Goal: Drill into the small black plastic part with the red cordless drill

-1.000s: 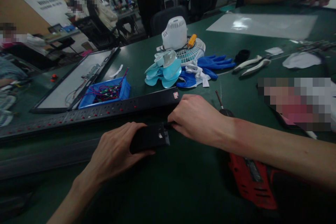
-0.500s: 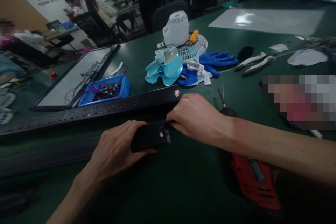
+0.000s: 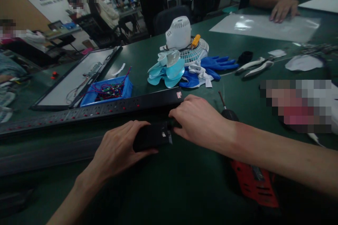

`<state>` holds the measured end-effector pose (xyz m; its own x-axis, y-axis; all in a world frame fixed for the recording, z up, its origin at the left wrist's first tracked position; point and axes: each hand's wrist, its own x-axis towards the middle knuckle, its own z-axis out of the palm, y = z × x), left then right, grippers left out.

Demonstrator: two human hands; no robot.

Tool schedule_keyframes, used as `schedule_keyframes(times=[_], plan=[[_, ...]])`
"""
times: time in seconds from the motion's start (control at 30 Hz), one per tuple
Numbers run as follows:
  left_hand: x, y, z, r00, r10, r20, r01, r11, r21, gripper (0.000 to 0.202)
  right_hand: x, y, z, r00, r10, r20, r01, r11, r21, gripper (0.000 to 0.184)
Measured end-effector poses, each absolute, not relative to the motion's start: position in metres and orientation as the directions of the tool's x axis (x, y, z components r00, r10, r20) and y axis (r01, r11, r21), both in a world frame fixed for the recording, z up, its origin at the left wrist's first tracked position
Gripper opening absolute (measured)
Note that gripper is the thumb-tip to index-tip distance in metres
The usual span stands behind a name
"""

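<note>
My left hand (image 3: pixel 118 144) is wrapped over a long black bar (image 3: pixel 151 136), thumb on the near side and fingers on the far side. The bar runs off to the left, and a small pale mark shows near its right end. Just beyond that end is my right hand (image 3: pixel 196 117), its fingers curled and its thumb tucked below. A small dark piece seems to sit between thumb and forefinger, too dark to name. Behind both hands lies a black power strip (image 3: pixel 116 108) with red switches and a small label. Under my right forearm rests a red power drill (image 3: pixel 255 182).
Behind the strip are a blue bin (image 3: pixel 126 89) of wires, a white-faced panel (image 3: pixel 71 77), light-blue fan blades (image 3: pixel 169 72), a white fan body (image 3: pixel 179 33), blue gloves (image 3: pixel 218 64) and pliers (image 3: pixel 258 68). Another person's hand (image 3: pixel 283 8) rests on a clear sheet (image 3: pixel 243 24).
The thumb and forefinger of my right hand have parted slightly at the bar's end. My left hand keeps its grip. Across the table, the other person's hand has come onto the clear sheet.
</note>
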<state>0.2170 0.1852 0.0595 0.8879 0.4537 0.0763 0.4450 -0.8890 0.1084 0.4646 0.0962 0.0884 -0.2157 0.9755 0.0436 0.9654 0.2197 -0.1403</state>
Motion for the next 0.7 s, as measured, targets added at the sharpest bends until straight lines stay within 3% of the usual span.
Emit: schedule_keyframes(times=[0.17,0.47,0.7], plan=[[0.218,0.185,0.06,0.889,0.456,0.042,0.452,-0.888,0.086,0.063,0.455,0.077,0.088,-0.235,0.972,-0.019,0.95,0.225,-0.215,0.017],[0.218,0.183,0.059,0.894,0.44,0.079,0.435,-0.897,0.079,0.061,0.445,0.06,0.072,-0.239,0.968,0.073,0.928,0.25,-0.275,0.028],[0.219,0.183,0.058,0.909,0.41,0.083,0.408,-0.912,0.034,0.061,0.441,0.061,0.069,-0.237,0.961,0.145,0.89,0.274,-0.364,0.024]])
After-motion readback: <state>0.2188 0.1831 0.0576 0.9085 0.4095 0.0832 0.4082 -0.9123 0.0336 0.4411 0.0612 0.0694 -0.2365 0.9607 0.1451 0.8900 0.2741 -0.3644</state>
